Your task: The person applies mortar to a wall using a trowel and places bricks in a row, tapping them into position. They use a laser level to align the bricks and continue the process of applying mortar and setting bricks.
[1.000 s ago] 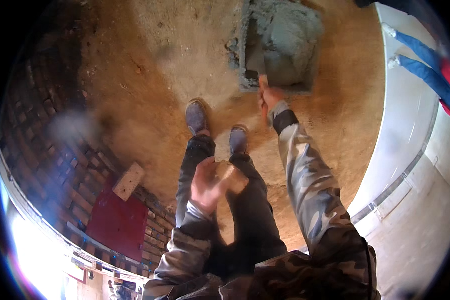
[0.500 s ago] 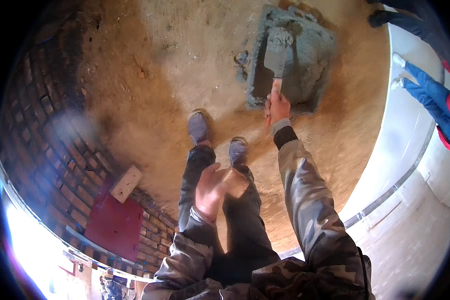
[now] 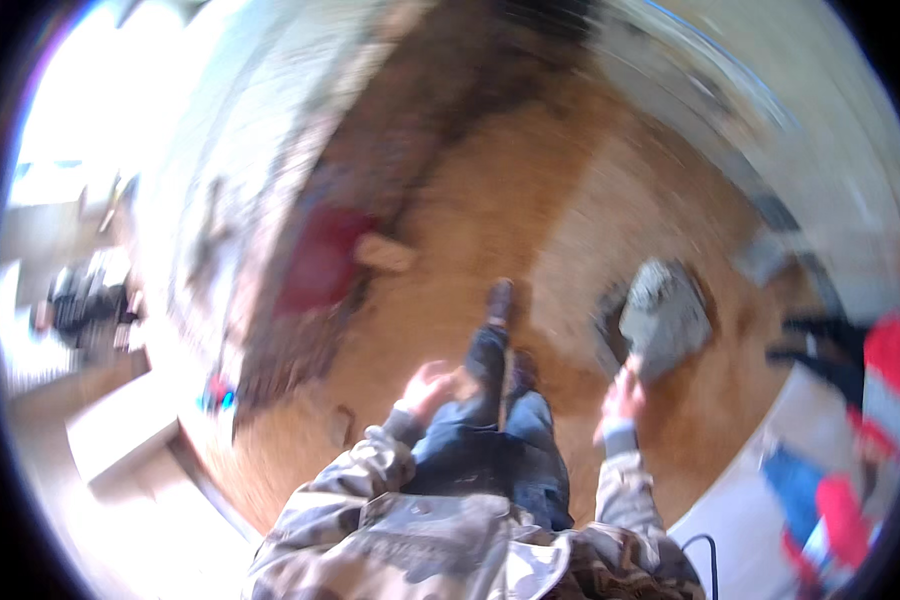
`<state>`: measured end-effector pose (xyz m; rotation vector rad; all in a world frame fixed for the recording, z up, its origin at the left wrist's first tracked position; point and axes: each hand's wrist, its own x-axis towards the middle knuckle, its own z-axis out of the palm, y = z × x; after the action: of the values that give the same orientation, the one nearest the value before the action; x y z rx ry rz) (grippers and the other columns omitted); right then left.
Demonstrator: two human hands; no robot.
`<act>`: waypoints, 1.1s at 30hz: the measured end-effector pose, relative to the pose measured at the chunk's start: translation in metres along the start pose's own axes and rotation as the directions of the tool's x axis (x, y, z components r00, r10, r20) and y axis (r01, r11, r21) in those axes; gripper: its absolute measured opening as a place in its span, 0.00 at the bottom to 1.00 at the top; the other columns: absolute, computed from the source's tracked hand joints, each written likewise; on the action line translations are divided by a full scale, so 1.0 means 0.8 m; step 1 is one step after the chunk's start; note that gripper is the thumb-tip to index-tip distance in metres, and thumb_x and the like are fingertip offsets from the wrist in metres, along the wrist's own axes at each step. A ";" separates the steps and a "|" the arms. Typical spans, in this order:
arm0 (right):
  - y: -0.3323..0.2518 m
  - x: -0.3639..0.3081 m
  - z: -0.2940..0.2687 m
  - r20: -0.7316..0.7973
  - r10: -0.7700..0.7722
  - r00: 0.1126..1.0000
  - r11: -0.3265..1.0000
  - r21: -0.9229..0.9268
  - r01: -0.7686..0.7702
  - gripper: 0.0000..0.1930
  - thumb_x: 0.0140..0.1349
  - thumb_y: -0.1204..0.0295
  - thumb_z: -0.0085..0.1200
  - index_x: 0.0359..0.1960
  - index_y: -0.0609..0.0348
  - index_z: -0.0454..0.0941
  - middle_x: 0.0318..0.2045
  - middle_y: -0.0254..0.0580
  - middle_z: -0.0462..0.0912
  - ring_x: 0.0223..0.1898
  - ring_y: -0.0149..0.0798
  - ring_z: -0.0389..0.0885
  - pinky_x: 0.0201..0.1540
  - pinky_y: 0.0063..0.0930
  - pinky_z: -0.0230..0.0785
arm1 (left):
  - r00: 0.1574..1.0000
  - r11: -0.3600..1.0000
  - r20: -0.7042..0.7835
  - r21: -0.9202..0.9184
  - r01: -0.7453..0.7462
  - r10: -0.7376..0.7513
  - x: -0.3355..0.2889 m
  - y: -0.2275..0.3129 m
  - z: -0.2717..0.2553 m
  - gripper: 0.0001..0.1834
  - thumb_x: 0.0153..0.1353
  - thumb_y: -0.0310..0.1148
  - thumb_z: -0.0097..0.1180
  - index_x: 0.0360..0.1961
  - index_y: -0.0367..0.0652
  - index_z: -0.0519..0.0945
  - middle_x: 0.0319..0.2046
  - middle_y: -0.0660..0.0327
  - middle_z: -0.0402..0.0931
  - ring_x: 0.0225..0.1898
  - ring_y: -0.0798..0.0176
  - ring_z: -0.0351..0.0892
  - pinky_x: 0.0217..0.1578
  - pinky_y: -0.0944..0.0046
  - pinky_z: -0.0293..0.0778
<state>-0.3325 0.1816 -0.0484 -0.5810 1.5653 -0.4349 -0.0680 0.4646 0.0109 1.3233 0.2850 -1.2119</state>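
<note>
My left hand [image 3: 428,389] is closed on a tan brick [image 3: 464,383] in front of my legs; motion blur softens its edges. My right hand [image 3: 625,396] grips a trowel by its handle [image 3: 633,363]. The blade reaches away from me over the grey wet mortar [image 3: 682,330] on the floor, and a lump of mortar [image 3: 654,284] lies on its far end. Blade and mortar are much alike in colour, so I cannot tell whether they touch.
A low brick wall [image 3: 300,345] runs along the left, with a red panel [image 3: 322,258] and a loose brick [image 3: 385,253] by it. At right, people in red and blue [image 3: 840,510] are near a white sheet [image 3: 740,520]. Brown floor [image 3: 440,290] lies ahead.
My view has swung and tilted up, taking in more of the room and blurring it. My hands keep hold of the brick and the trowel. Mortar still sits on the trowel's far end.
</note>
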 end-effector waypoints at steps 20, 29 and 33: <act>0.184 -0.456 0.368 0.762 0.425 0.488 0.536 -0.646 0.543 0.16 0.68 0.56 0.54 0.30 0.53 0.69 0.14 0.30 0.68 0.09 0.26 0.63 0.11 0.25 0.58 | 0.645 0.484 -0.745 -0.634 -0.603 -0.172 -0.506 -0.236 -0.369 0.19 0.58 0.44 0.63 0.46 0.50 0.73 0.28 0.66 0.73 0.27 0.67 0.73 0.25 0.66 0.69; 0.318 -0.595 0.490 0.737 0.373 0.564 0.560 -0.663 0.496 0.16 0.67 0.57 0.55 0.28 0.53 0.69 0.14 0.30 0.69 0.09 0.27 0.64 0.10 0.26 0.58 | 0.655 0.481 -0.745 -0.623 -0.617 -0.125 -0.606 -0.196 -0.524 0.28 0.55 0.46 0.67 0.51 0.40 0.74 0.42 0.55 0.80 0.39 0.60 0.81 0.41 0.59 0.80; 0.345 -0.633 0.542 0.783 0.300 0.544 0.521 -0.612 0.594 0.13 0.66 0.62 0.56 0.28 0.52 0.68 0.14 0.30 0.69 0.10 0.26 0.65 0.10 0.26 0.59 | 0.706 0.447 -0.708 -0.625 -0.639 0.020 -0.598 -0.147 -0.573 0.29 0.55 0.45 0.66 0.52 0.37 0.74 0.45 0.54 0.79 0.47 0.55 0.81 0.48 0.55 0.79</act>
<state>0.0820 0.7356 0.1561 -1.4896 0.6118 0.5509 -0.1524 1.1147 0.1631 0.7435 0.9080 -0.0883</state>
